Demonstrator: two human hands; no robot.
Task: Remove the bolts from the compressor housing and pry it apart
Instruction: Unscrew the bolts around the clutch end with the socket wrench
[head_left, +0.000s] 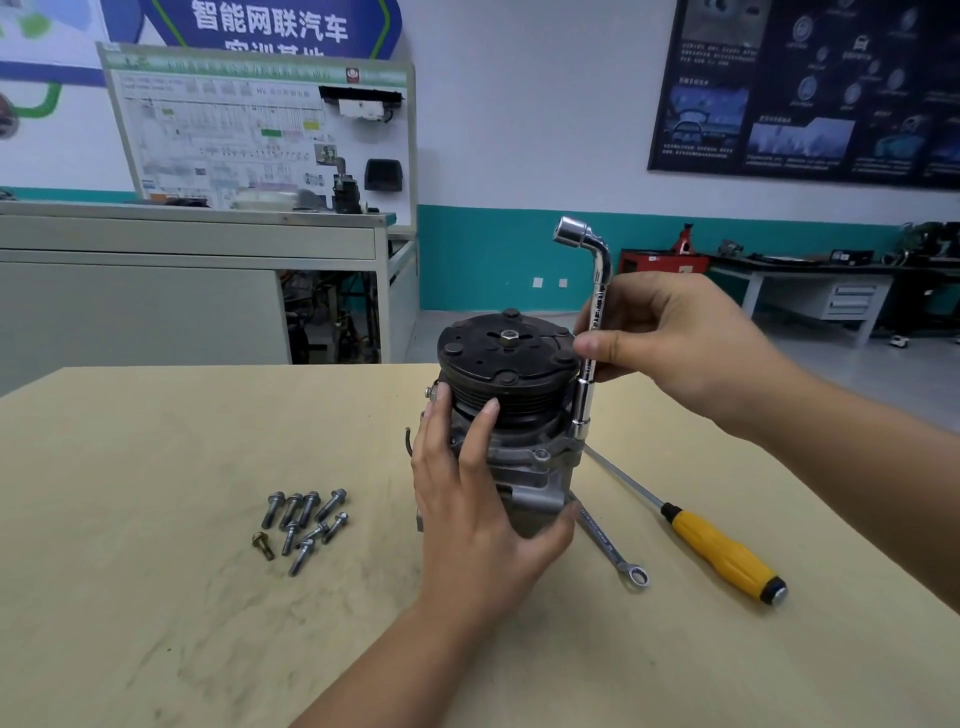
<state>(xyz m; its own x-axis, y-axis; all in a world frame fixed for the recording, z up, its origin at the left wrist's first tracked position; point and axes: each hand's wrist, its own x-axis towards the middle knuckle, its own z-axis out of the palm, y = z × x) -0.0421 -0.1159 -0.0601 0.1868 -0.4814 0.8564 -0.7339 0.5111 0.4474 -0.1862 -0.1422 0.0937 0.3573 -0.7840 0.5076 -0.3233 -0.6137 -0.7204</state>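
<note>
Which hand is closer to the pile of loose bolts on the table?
Left. The left hand grips the compressor just right of the bolts; the right hand holds the socket wrench beyond the compressor.

The compressor (511, 415) stands upright near the middle of the table, pulley end up; its black clutch plate (506, 349) faces upward, with a silver hex nut (508, 339) at its centre and round rivets around the face; below it the grooved black pulley sits on a grey cast metal housing (524, 478) with bolt lugs at its flange; a chrome L-shaped socket wrench (589, 332) stands upright against the compressor's right side, its lower socket down at a flange lug, its bent upper end pointing left; a cluster of loose bolts (304, 522) lies on the table to the left, mostly silver, one brass-coloured at the near-left edge.
</note>
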